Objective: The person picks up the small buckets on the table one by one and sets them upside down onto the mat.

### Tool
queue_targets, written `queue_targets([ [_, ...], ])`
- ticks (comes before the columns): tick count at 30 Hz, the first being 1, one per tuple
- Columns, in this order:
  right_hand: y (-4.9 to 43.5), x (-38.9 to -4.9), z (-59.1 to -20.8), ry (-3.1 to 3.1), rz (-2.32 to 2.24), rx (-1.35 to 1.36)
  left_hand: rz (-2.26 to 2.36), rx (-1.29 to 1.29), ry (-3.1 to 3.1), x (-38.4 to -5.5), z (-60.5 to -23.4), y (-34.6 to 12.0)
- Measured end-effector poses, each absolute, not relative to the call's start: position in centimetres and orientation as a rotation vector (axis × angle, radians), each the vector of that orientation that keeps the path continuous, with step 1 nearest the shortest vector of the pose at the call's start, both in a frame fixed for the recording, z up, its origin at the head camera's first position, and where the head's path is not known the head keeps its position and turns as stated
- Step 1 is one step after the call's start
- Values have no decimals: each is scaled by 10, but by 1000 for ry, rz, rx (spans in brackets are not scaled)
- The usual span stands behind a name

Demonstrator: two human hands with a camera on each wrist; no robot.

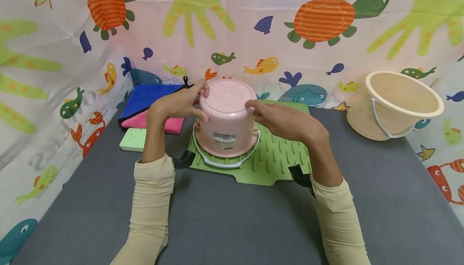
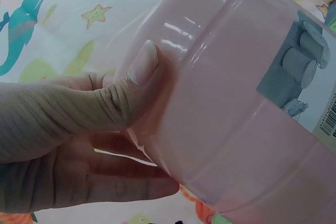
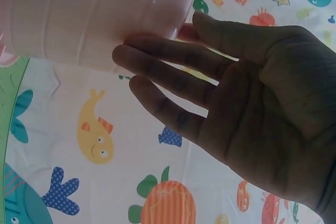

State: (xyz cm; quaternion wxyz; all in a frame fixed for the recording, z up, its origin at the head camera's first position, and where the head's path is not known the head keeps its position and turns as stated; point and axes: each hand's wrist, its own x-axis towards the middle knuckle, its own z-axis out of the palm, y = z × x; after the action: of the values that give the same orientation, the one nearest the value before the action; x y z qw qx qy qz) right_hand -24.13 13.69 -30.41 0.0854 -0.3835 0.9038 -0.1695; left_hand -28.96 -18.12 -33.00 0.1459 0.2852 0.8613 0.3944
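Note:
A pink bucket [image 1: 226,126] stands upside down, its round base facing up and its wide rim low over a green ridged mat [image 1: 279,152]. Its grey handle [image 1: 224,164] hangs in front of the rim. My left hand [image 1: 183,102] grips the bucket's left side near the base; the thumb [image 2: 144,64] presses on the wall and the other fingers reach round behind. On the right side, my right hand [image 1: 284,120] touches the bucket near its base edge with fairly straight, spread fingers [image 3: 173,77]. A printed label [image 1: 224,140] faces forward.
Behind my left forearm lie a blue cloth [image 1: 150,98], a pink cloth [image 1: 174,125] and a pale green sponge [image 1: 133,139]. A cream bucket [image 1: 386,108] stands at the right back of the grey table [image 1: 235,220]. A patterned curtain [image 1: 253,55] hangs behind.

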Motion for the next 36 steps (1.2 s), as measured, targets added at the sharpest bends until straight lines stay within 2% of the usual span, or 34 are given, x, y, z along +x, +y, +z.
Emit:
queue_targets([
  [23, 141, -247, -306, 2623, -533, -1204, 1073, 757, 2517, -283, -321, -181],
  [30, 147, -250, -308, 2622, -510, -1217, 905, 639, 2645, -278, -312, -167],
  [36, 144, -251, -307, 2598, -502, -1253, 967, 784, 2757, -279, -310, -148],
])
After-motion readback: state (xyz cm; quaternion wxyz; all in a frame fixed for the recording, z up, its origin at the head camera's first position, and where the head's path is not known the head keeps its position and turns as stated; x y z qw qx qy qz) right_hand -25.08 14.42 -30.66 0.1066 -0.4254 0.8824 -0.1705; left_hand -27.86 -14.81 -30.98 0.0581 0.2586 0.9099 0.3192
